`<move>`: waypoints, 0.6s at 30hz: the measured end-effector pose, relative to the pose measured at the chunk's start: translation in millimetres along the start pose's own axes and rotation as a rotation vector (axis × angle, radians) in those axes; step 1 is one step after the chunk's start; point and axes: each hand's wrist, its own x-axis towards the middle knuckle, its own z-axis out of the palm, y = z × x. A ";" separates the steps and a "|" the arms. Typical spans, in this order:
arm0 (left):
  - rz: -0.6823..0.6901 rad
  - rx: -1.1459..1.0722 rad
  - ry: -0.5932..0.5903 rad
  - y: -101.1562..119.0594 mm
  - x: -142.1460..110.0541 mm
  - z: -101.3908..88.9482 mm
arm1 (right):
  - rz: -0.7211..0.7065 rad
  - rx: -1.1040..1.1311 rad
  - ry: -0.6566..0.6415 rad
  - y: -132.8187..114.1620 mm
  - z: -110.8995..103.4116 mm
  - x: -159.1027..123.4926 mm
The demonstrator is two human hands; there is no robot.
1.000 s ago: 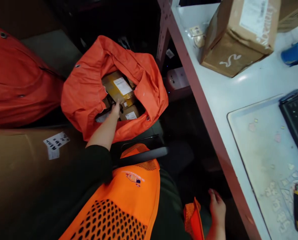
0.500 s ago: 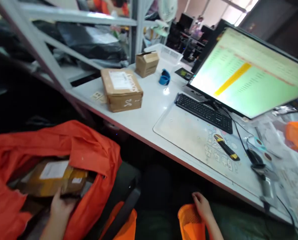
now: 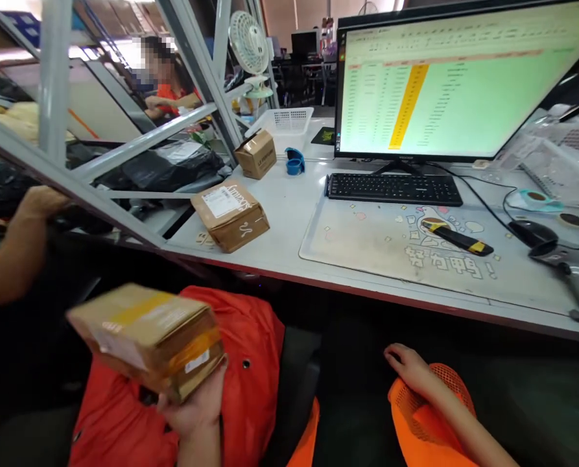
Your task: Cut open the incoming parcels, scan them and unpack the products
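Observation:
My left hand (image 3: 196,405) grips a cardboard box (image 3: 148,331) from below and its near side. Yellow tape runs over this box, and a white label shows on its end. Under it lies a large red bag (image 3: 253,350), whose opening is mostly hidden by the box and my arm. My right hand (image 3: 408,364) rests near my lap, beside an orange mesh vest (image 3: 430,415), with loosely stretched fingers and nothing in it.
On the white desk (image 3: 289,220) stand a taped carton (image 3: 231,217), a smaller carton (image 3: 256,154), a blue tape-like roll (image 3: 295,162), a keyboard (image 3: 396,188) and a monitor (image 3: 445,91). A utility knife (image 3: 457,237) lies on the mat. Another person's arm (image 3: 17,250) reaches in at left.
My left hand has lifted the cardboard box up out of the red bag's opening. The view has swung left and levelled, bringing another person's arm into sight. My right hand still rests low.

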 end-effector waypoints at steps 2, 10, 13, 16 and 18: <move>0.085 -0.180 0.026 32.2 10.7 15.5 | 0.045 0.031 0.019 3.5 1.4 -9.2; -0.127 -0.284 -0.556 158.1 113.8 187.2 | 0.083 0.071 0.062 -22.4 -5.9 -27.1; -0.305 -0.311 -0.557 187.8 156.3 235.7 | 0.077 0.016 0.105 -21.8 -12.6 -33.9; -0.327 -0.332 -0.455 186.6 184.8 235.0 | 0.128 0.009 0.201 -2.9 -13.3 -42.2; -0.320 -0.372 -0.384 171.8 195.6 216.0 | 0.172 0.045 0.261 15.1 -11.4 -44.6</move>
